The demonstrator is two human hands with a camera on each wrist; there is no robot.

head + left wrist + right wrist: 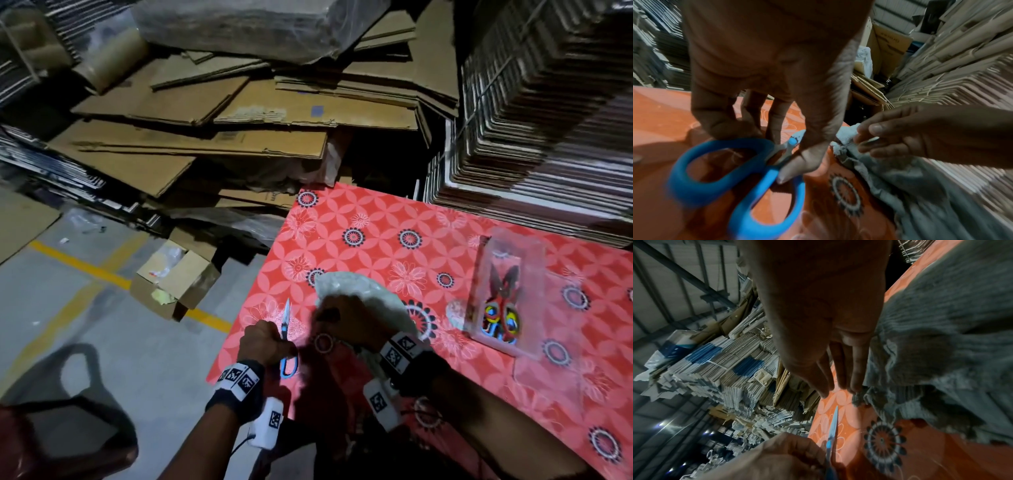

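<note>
Blue-handled scissors stand over the near left corner of the red patterned table, blades together and pointing away from me. My left hand pinches them by the shank near the pivot, and the blue handle loops hang free below the thumb. A grey-white cloth lies just to the right. My right hand pinches the cloth's frayed edge between thumb and fingertips. The scissor blade is a short way left of that edge and does not touch it.
A clear plastic pack holding colourful scissors lies on the table's right side. Tied bundles of flat cardboard rise behind the table, loose sheets pile up at the back left. An open carton and a dark chair stand on the floor.
</note>
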